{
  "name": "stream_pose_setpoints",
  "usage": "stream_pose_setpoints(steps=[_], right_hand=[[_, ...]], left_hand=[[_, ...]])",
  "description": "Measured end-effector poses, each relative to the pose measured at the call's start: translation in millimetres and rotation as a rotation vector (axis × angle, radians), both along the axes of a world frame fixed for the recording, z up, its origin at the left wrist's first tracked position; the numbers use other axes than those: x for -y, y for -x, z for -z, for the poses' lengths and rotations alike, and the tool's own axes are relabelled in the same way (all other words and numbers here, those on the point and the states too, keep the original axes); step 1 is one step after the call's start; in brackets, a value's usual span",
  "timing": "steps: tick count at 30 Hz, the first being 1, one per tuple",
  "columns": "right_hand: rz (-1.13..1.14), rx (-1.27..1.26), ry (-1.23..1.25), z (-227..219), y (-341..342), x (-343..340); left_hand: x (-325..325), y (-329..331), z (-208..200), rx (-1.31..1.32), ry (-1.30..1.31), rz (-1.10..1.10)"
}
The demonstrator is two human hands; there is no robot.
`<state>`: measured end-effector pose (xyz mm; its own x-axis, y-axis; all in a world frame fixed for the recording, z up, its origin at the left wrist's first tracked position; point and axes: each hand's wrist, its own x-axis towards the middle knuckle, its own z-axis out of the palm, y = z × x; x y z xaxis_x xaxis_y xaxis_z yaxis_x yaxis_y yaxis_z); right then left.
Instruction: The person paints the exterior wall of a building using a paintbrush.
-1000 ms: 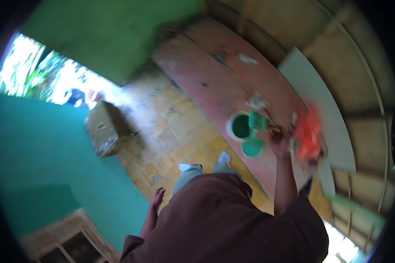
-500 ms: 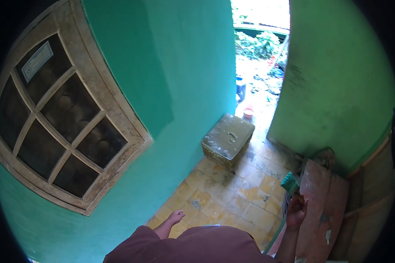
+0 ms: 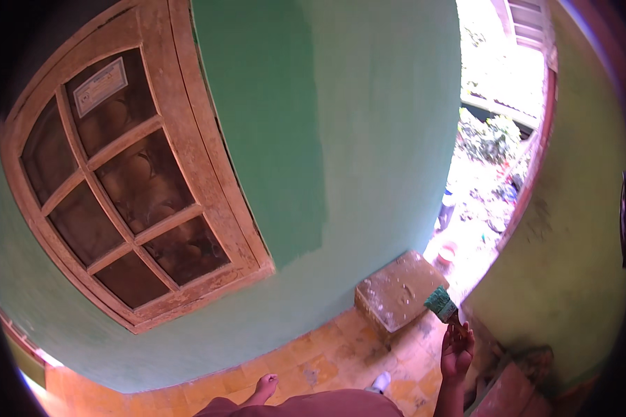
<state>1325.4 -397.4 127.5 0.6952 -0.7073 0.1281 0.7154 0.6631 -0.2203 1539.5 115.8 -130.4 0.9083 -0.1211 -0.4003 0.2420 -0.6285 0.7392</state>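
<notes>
My right hand (image 3: pixel 458 354) is raised at the lower right, its fingers closed round the handle of a wide paintbrush (image 3: pixel 439 304). Green paint coats the bristles, which point up and to the left, apart from the wall in this view. My left hand (image 3: pixel 267 383) hangs low near my body with its fingers loosely curled and nothing visible in them. Ahead stands a pale green wall (image 3: pixel 389 146). A darker green painted patch (image 3: pixel 264 132) covers the part of it beside a wooden window frame (image 3: pixel 252 251).
A dusty brown box (image 3: pixel 400 288) stands on the yellow tiled floor (image 3: pixel 313 372) against the wall. Beyond it is a bright doorway with a reddish bucket (image 3: pixel 446 252). Another green wall (image 3: pixel 563 271) rises at the right, with a reddish board (image 3: pixel 511 389) below it.
My right hand has lifted the paintbrush up and away from beside the reddish board, leftward toward the wall. The view has turned, so the window and box appear further right.
</notes>
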Motion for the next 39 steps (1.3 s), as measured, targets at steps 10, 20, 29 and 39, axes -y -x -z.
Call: stream_pose_setpoints(steps=[10, 20, 29, 39], right_hand=[[-0.139, -0.039, 0.297, -121.5, -167.2, 159.9], [0.016, 0.204, 1.034, -331.3, -364.4, 194.8], [0.582, 0.322, 1.615, -542.2, -447.5, 169.5], [0.994, 0.286, 1.988, -644.8, -499.6, 130.0]], left_hand=[[135.0, -128.4, -135.1, 0.408, 0.365, -0.28], [121.5, -280.2, -529.2, 1.239, 0.336, -0.226], [170.2, -350.1, -720.4, 1.993, -0.403, -0.295], [181.9, -413.3, -714.1, 2.092, -0.539, -0.53]])
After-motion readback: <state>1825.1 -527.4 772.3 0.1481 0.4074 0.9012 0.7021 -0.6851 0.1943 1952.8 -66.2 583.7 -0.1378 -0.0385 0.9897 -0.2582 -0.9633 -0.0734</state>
